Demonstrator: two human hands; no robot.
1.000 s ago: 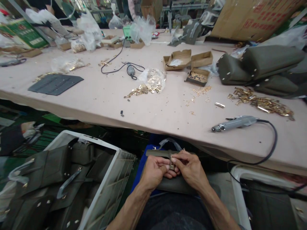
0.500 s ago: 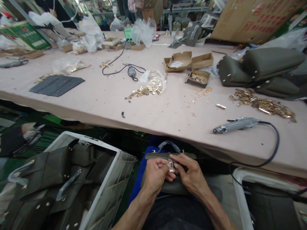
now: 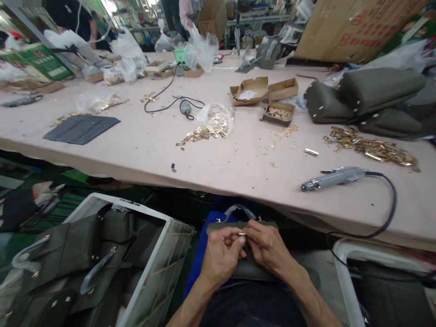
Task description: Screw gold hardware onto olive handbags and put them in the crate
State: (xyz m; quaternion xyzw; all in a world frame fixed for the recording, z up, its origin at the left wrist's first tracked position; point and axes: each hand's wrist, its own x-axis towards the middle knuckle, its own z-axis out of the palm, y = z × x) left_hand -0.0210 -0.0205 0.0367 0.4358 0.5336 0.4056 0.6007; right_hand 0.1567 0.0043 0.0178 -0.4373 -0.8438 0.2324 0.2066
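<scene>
My left hand [image 3: 222, 255] is closed, pinching a small shiny metal plate [image 3: 242, 235] between thumb and fingers. Bent fingers of my right hand [image 3: 269, 247] close on the plate's right end. Only its thin edge shows now. Beneath both hands lies a dark olive handbag [image 3: 250, 271] over my lap, its handle [image 3: 238, 209] wrapped in clear plastic. My fingers cover part of the bag's upper edge.
On the table [image 3: 218, 172] lie a grey electric screwdriver [image 3: 332, 179], a heap of gold metal fittings [image 3: 378, 150] and a small box of screws [image 3: 279, 113]. A white crate [image 3: 166, 254] of bags stands left; another crate [image 3: 344, 277] stands right.
The metal plate has turned from showing its slotted face to showing its edge. My right fingers have curled in closer around it. The view has shifted slightly.
</scene>
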